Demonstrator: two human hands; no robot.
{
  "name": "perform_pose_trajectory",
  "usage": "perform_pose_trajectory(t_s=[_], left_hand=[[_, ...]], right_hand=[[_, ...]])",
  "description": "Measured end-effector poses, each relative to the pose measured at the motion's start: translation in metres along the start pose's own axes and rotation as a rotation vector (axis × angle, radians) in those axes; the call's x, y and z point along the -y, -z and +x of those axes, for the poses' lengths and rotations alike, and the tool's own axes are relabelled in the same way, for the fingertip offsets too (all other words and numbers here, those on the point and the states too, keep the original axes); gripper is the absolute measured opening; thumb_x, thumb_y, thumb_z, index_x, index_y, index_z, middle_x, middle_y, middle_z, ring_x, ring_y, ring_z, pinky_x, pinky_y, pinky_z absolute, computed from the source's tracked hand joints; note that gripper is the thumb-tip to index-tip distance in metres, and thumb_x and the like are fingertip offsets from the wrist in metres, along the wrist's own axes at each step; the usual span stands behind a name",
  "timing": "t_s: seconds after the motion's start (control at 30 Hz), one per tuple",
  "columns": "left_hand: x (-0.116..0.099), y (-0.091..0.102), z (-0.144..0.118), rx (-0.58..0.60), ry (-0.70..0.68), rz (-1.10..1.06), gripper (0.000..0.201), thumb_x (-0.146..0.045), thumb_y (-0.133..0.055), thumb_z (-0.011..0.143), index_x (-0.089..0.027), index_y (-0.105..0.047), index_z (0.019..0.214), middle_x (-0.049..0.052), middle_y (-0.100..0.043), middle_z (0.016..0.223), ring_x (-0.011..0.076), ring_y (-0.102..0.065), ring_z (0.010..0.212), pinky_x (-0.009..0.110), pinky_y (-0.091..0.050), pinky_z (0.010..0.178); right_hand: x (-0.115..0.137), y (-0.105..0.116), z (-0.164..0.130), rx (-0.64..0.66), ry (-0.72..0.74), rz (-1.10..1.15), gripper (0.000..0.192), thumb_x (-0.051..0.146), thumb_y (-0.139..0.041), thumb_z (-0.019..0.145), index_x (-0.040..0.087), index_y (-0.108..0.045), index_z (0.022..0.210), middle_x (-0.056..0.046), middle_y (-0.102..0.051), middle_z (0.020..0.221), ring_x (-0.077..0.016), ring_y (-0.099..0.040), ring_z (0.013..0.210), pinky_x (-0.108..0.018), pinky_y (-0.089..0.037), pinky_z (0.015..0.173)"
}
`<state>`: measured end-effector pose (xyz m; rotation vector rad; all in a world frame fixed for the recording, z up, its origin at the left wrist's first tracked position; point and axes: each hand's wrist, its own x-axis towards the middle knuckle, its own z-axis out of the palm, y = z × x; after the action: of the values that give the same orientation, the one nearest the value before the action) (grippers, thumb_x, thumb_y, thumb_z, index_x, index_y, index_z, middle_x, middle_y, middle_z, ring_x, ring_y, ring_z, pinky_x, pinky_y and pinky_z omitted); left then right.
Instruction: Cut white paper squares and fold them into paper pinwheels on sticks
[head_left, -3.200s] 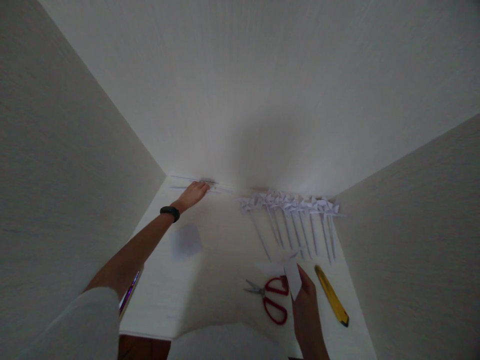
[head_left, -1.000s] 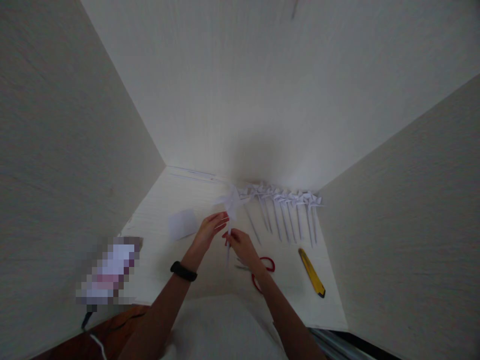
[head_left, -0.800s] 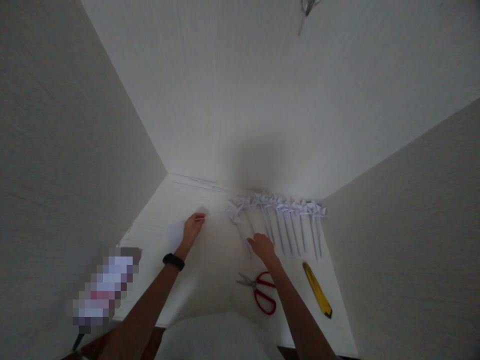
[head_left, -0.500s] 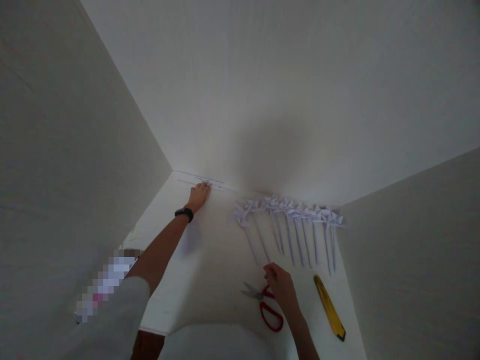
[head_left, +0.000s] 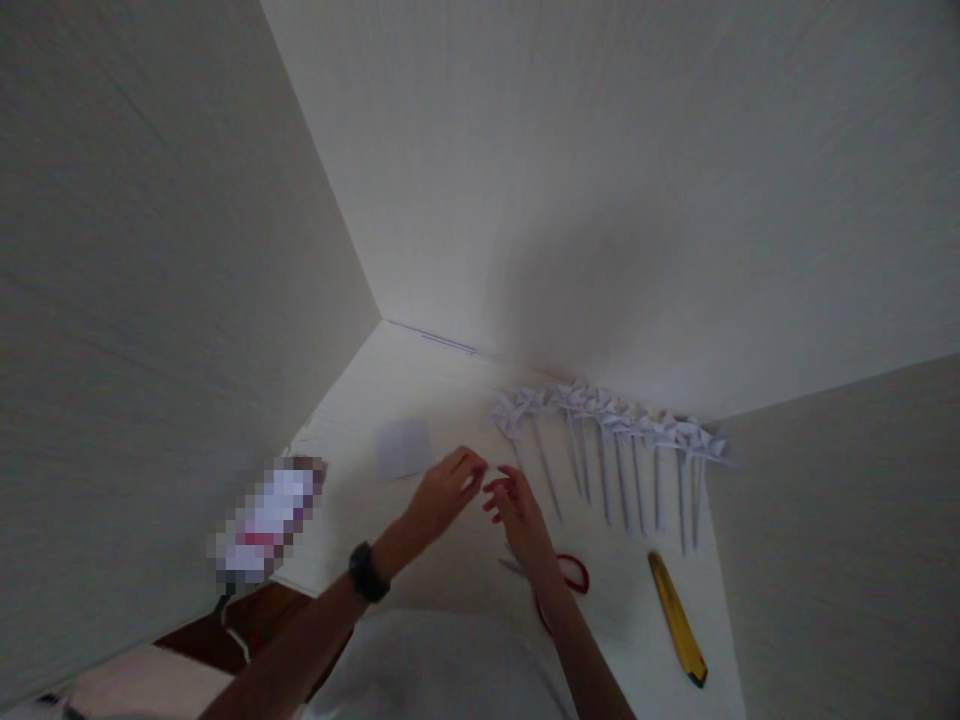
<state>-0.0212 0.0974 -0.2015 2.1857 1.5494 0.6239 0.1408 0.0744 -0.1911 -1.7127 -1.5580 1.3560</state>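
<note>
My left hand [head_left: 445, 490] and my right hand [head_left: 519, 512] hover close together over the middle of the white table [head_left: 450, 560]. The left fingertips are pinched together; the blur hides whether something thin is between them. The right hand's fingers are spread and hold nothing I can see. A small white paper square [head_left: 403, 448] lies just left of my left hand. Red-handled scissors [head_left: 571, 578] lie under my right forearm, partly hidden. A row of several white paper pinwheels [head_left: 611, 432] on sticks lies to the right of my hands.
A yellow utility knife [head_left: 678, 620] lies near the front right. Thin white sticks [head_left: 444, 341] rest along the back wall. A pixelated object [head_left: 266, 520] sits at the table's left edge. Walls close the table in on three sides.
My left hand has come back from the sticks at the back wall to the middle of the table. My right hand has lifted off the scissors and met it. The view has shifted left.
</note>
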Motion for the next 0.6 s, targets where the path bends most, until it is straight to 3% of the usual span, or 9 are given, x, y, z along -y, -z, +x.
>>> perform_pose_trajectory(t_s=[0.1,0.17,0.23,0.3,0.4,0.6], left_hand=[[-0.006,-0.020,-0.034,0.019,0.044,-0.025,0.014,-0.022,-0.053,0.091,-0.023,-0.065,0.098,0.004,-0.069,0.094,0.0139,-0.066,0.086,0.024,-0.054,0.080],[0.017,-0.020,-0.042,-0.019,0.132,0.008,0.019,-0.022,-0.055,0.089,-0.022,-0.063,0.107,0.008,-0.067,0.107,0.0218,-0.063,0.104,0.037,-0.051,0.093],[0.049,-0.013,-0.044,-0.049,0.221,0.057,0.035,-0.022,-0.061,0.086,-0.020,-0.057,0.120,0.014,-0.056,0.129,0.0307,-0.049,0.125,0.050,-0.041,0.103],[0.078,-0.002,-0.044,-0.042,0.295,0.090,0.040,-0.025,-0.061,0.086,-0.016,-0.053,0.125,0.014,-0.051,0.134,0.0316,-0.049,0.124,0.056,-0.041,0.101],[0.104,0.011,-0.043,0.020,0.359,0.103,0.034,-0.031,-0.058,0.089,-0.018,-0.056,0.121,0.010,-0.057,0.127,0.0250,-0.058,0.109,0.047,-0.051,0.090],[0.118,0.037,-0.039,0.098,0.516,0.140,0.033,-0.032,-0.058,0.090,-0.017,-0.056,0.120,0.010,-0.060,0.120,0.0227,-0.062,0.101,0.043,-0.054,0.083]], right_hand=[[-0.007,-0.024,0.015,-0.008,-0.104,-0.079,0.027,0.035,-0.048,0.097,0.016,-0.058,0.113,-0.006,-0.066,0.100,-0.0160,-0.066,0.080,-0.034,-0.056,0.071],[-0.014,-0.032,0.022,-0.009,-0.159,-0.149,0.027,0.033,-0.055,0.093,0.016,-0.059,0.114,-0.007,-0.064,0.110,-0.0182,-0.064,0.089,-0.038,-0.056,0.077],[-0.019,-0.032,0.026,-0.018,-0.197,-0.222,0.029,0.032,-0.056,0.093,0.017,-0.058,0.117,-0.008,-0.061,0.117,-0.0203,-0.063,0.096,-0.040,-0.055,0.081],[-0.022,-0.028,0.027,-0.043,-0.218,-0.290,0.030,0.032,-0.057,0.093,0.017,-0.057,0.119,-0.009,-0.061,0.119,-0.0213,-0.063,0.099,-0.042,-0.054,0.083],[-0.023,-0.018,0.022,-0.089,-0.215,-0.364,0.031,0.032,-0.057,0.092,0.017,-0.056,0.120,-0.009,-0.060,0.120,-0.0220,-0.062,0.100,-0.043,-0.053,0.084],[-0.017,-0.009,0.003,-0.104,-0.149,-0.398,0.030,0.031,-0.056,0.093,0.017,-0.056,0.120,-0.008,-0.061,0.118,-0.0211,-0.063,0.098,-0.042,-0.054,0.083]])
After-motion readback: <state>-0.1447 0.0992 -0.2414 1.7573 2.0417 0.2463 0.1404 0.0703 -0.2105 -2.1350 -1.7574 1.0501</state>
